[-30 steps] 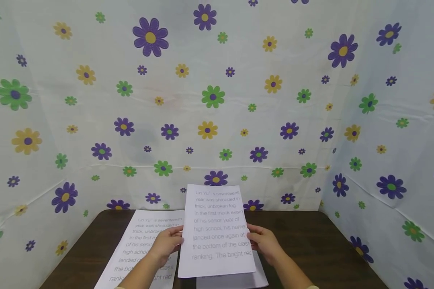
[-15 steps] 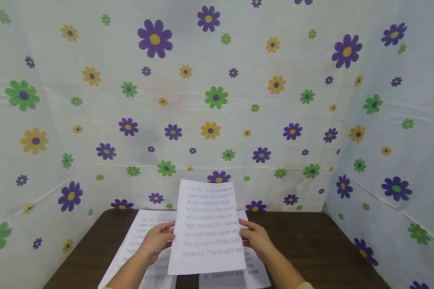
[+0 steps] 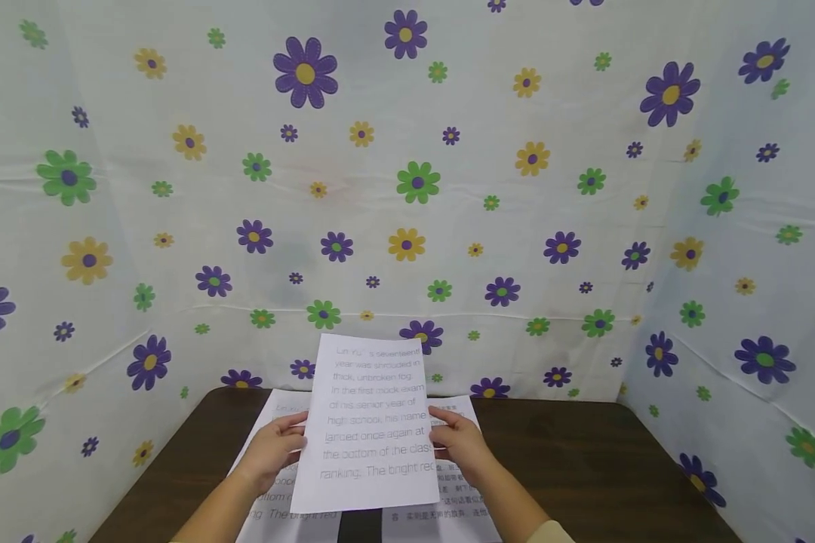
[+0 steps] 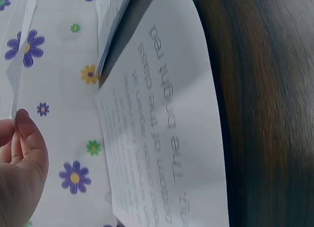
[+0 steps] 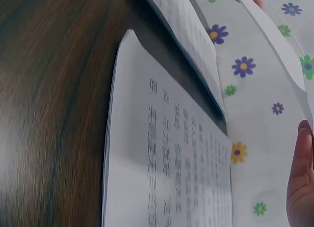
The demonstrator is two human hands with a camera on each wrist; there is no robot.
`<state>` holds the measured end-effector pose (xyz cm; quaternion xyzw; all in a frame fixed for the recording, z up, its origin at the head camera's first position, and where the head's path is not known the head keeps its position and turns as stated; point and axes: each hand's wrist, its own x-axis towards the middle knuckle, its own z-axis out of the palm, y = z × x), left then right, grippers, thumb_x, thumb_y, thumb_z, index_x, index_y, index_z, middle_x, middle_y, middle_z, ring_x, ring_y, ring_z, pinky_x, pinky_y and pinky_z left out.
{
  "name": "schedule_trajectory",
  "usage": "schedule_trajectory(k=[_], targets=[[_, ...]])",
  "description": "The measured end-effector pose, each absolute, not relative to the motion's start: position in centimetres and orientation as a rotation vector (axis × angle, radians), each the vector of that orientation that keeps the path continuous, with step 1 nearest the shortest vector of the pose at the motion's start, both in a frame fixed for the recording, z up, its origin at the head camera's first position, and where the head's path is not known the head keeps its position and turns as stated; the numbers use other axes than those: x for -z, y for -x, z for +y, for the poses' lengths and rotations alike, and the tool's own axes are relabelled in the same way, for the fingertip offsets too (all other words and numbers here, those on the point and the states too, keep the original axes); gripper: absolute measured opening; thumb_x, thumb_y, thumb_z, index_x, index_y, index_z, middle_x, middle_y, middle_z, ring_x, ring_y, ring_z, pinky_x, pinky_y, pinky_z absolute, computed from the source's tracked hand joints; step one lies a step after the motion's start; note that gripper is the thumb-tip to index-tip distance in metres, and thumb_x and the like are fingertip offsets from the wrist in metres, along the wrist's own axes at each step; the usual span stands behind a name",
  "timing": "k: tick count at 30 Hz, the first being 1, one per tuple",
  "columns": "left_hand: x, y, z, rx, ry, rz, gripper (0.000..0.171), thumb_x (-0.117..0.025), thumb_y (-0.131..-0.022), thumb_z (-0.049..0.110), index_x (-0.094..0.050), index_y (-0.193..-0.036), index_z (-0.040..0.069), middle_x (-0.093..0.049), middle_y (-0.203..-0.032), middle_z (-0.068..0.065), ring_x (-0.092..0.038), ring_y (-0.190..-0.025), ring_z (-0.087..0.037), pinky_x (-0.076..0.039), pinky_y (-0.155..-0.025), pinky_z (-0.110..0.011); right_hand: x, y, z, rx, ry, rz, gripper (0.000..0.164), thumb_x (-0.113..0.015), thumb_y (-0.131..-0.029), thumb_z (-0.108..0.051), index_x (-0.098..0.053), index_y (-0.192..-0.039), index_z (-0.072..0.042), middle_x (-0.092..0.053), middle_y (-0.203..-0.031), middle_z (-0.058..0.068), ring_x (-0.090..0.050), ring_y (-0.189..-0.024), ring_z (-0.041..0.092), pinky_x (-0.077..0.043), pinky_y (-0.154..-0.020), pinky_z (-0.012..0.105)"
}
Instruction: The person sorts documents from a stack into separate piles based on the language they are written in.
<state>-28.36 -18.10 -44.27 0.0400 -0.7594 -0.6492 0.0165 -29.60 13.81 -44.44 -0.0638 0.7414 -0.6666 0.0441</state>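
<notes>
A white sheet of paper [image 3: 373, 422] printed in large English type is held up, tilted, above the table. My left hand [image 3: 272, 451] pinches its left edge between thumb and fingers, and my right hand [image 3: 463, 446] pinches the right edge. Below on the left lies a stack of English-printed paper [image 4: 162, 124], partly hidden by the raised sheet in the head view. To the right lies a stack printed in Chinese characters [image 5: 167, 153], several sheets thick at its edge. In the left wrist view the fingertips [image 4: 24, 123] grip the thin edge of the sheet.
The dark wood table [image 3: 570, 467] carries both stacks side by side, with a narrow dark gap between them. White cloth [image 3: 353, 166] with purple, green and yellow flowers hangs behind and at both sides.
Both hands have moved left with the raised sheet, from over the right stack toward the left stack. More of the Chinese-printed stack shows now. The head view has shifted slightly.
</notes>
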Motion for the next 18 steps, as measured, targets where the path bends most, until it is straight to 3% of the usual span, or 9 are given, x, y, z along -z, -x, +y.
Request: schedule_trajectory(k=[18], targets=[[44.2,27.6,-24.1,1.875,-0.178,-2.451,0.052,-0.05,-0.09,-0.004,-0.041,-0.141,-0.011,-0.059,-0.127,-0.03,-0.066,-0.091,-0.018,-0.058,-0.076,-0.032,45.0,30.0,6.9,1.993,0.093,2.263,0.058,-0.06,-0.081,-0.005,-0.053,-0.139,-0.003,-0.072,-0.101,0.007,-0.069,-0.084,0.015,-0.06,-0.073,0.032]])
